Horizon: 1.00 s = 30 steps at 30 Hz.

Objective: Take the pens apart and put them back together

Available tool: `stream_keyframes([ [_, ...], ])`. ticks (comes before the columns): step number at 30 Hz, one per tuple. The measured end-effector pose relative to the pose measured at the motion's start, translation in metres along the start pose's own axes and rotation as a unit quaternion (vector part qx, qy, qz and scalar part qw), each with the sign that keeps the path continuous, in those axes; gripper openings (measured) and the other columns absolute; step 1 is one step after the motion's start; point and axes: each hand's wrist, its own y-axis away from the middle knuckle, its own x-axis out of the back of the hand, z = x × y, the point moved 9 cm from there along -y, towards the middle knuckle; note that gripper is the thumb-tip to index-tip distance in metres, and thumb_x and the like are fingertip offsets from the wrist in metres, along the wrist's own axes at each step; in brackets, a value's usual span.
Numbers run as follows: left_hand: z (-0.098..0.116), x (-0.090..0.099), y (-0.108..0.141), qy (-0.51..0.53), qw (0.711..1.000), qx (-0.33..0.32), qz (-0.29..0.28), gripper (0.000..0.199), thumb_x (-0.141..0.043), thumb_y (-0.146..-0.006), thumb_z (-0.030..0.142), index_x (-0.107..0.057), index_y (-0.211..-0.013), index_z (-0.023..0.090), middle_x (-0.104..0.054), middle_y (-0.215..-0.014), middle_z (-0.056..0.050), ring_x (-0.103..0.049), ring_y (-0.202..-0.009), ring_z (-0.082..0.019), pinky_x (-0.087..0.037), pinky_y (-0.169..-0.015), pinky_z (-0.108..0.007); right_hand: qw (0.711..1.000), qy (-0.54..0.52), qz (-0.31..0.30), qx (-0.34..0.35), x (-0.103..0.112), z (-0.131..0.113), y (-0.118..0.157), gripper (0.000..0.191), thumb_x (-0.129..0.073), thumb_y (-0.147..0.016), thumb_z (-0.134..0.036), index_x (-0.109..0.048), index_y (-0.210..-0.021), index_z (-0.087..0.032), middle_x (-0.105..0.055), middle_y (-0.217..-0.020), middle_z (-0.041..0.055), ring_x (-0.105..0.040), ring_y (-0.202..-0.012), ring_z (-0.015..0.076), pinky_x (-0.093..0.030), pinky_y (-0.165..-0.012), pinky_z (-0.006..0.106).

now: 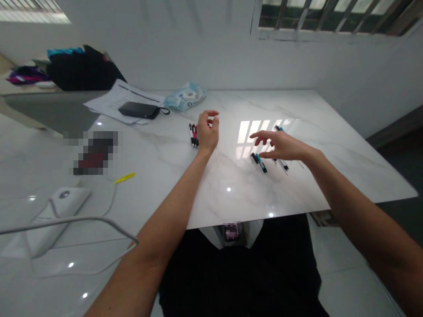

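Observation:
Several pens (193, 135), dark, white and red, lie side by side on the white marbled table (228, 200), partly covered by my left hand (209, 132). That hand has curled fingers with a gap to the thumb, and nothing shows between them. My right hand (276, 144) hovers palm down with its fingers spread and holds nothing. Just below its fingers lies a teal and black pen (261, 163). A white and black pen (283, 164) lies under the wrist side, and another teal-tipped pen (279, 128) is beyond the hand.
Papers (114, 100) under a black case (139, 110) and a blue-white packet (186, 97) lie at the back left. Nearer are a yellow strip (125, 178), a white device (56, 215) and a cable (99, 218). Dark clothes (82, 68) are piled behind.

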Motion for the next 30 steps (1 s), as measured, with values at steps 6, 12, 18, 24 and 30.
stream_keyframes([
  [6,0.025,-0.015,0.015,-0.025,0.998,-0.036,-0.049,0.015,-0.065,-0.096,0.017,-0.072,-0.107,0.025,-0.075,-0.115,-0.005,-0.066,-0.089,-0.017,-0.051,-0.072,-0.027,1.0,0.015,-0.024,0.011,-0.018,0.007,0.017,0.073,-0.079,-0.088,-0.032,-0.062,-0.159,-0.033,-0.077,-0.138,0.0076,-0.071,-0.115,0.032,-0.059,-0.102,0.053],
  [12,0.035,-0.014,0.018,-0.039,0.996,-0.048,-0.065,0.017,-0.063,-0.095,0.013,-0.072,-0.103,0.024,-0.074,-0.114,-0.005,-0.067,-0.088,-0.016,-0.05,-0.07,-0.028,0.999,0.018,-0.029,0.01,-0.032,0.012,0.002,0.074,-0.079,-0.087,-0.031,-0.062,-0.159,-0.032,-0.077,-0.139,0.0071,-0.067,-0.124,0.0346,-0.057,-0.106,0.056],
  [18,0.04,-0.018,0.021,-0.034,0.996,-0.039,-0.078,0.016,-0.063,-0.095,0.012,-0.073,-0.1,0.024,-0.076,-0.113,-0.004,-0.067,-0.088,-0.016,-0.051,-0.072,-0.029,0.998,0.043,-0.034,0.024,-0.034,0.011,-0.003,0.062,-0.079,-0.086,-0.027,-0.072,-0.148,-0.03,-0.081,-0.129,0.0061,-0.069,-0.121,0.0338,-0.056,-0.107,0.054],
  [24,0.027,-0.048,0.035,0.103,0.973,0.091,-0.185,0.011,-0.073,-0.097,0.03,-0.07,-0.105,0.023,-0.079,-0.102,-0.004,-0.071,-0.084,-0.015,-0.053,-0.069,-0.026,0.982,0.098,0.156,0.039,0.001,-0.006,-0.001,0.063,-0.077,-0.092,-0.027,-0.065,-0.154,-0.03,-0.081,-0.127,0.0077,-0.069,-0.115,0.0356,-0.058,-0.098,0.055],
  [30,0.032,-0.081,0.07,0.244,0.882,0.194,-0.352,0.055,-0.093,-0.082,0.052,-0.067,-0.118,0.02,-0.081,-0.096,-0.007,-0.076,-0.08,-0.016,-0.059,-0.076,-0.029,0.959,0.096,0.24,0.114,-0.004,-0.043,-0.006,0.061,-0.069,-0.098,-0.021,-0.059,-0.158,-0.029,-0.076,-0.142,0.0076,-0.068,-0.116,0.0326,-0.058,-0.103,0.053],
])
